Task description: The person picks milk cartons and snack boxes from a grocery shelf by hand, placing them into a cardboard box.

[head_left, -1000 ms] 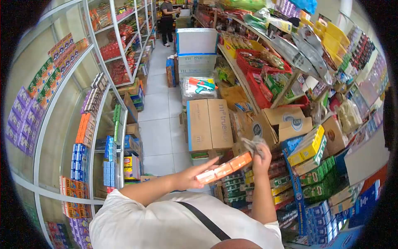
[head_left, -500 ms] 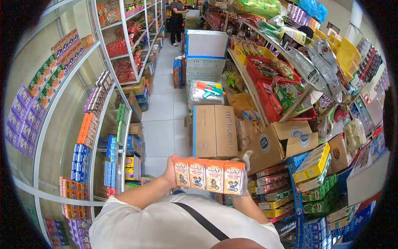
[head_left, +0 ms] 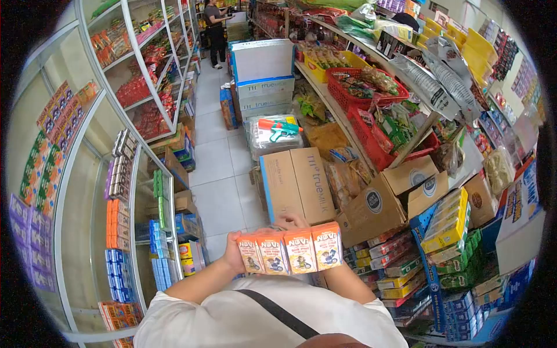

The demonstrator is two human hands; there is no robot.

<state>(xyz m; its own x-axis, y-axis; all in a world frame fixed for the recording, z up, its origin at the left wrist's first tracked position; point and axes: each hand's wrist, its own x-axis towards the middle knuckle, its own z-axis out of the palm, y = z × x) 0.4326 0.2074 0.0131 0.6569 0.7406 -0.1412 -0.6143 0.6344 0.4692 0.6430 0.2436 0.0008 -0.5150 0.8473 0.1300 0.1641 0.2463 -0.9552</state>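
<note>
I hold a shrink-wrapped row of several orange NuVi drink cartons (head_left: 288, 250) upright in front of my chest, its printed face turned toward me. My left hand (head_left: 231, 259) grips the pack's left end. My right hand (head_left: 293, 220) is mostly hidden behind the pack, with only its fingertips showing over the top edge. My right forearm comes up under the pack's right end.
A brown truemilk carton (head_left: 297, 182) stands on the floor just beyond the pack. Stacked drink packs (head_left: 400, 272) and open boxes crowd the right. A glass shelf unit (head_left: 119, 191) lines the left. Another person (head_left: 214, 23) stands far down the tiled aisle (head_left: 223, 174).
The pack went from lying tilted on my left hand to upright and facing me. My right hand, raised earlier with a grey cloth, has dropped behind the pack.
</note>
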